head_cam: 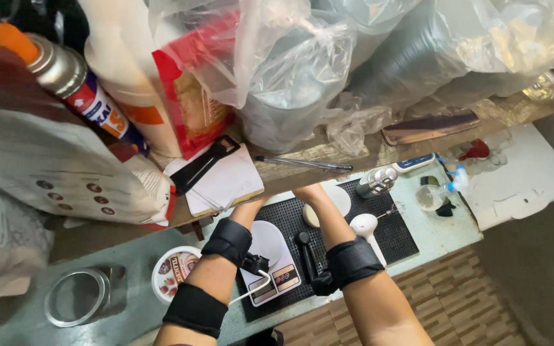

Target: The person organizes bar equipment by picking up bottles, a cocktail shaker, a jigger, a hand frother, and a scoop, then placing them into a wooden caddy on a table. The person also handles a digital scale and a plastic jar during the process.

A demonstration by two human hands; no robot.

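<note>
Both forearms reach forward under a wooden shelf that hides the hands, so whether the fingers are apart or closed cannot be told. The left arm crosses above a white scale on a black mat at the worktop's near edge. The right arm passes beside a black-handled tool and a white cup. A round tub sits left of the scale; a pen and notebook lie on the shelf.

drink-stall counter | digital scale | stacked cups in plastic bags
</note>
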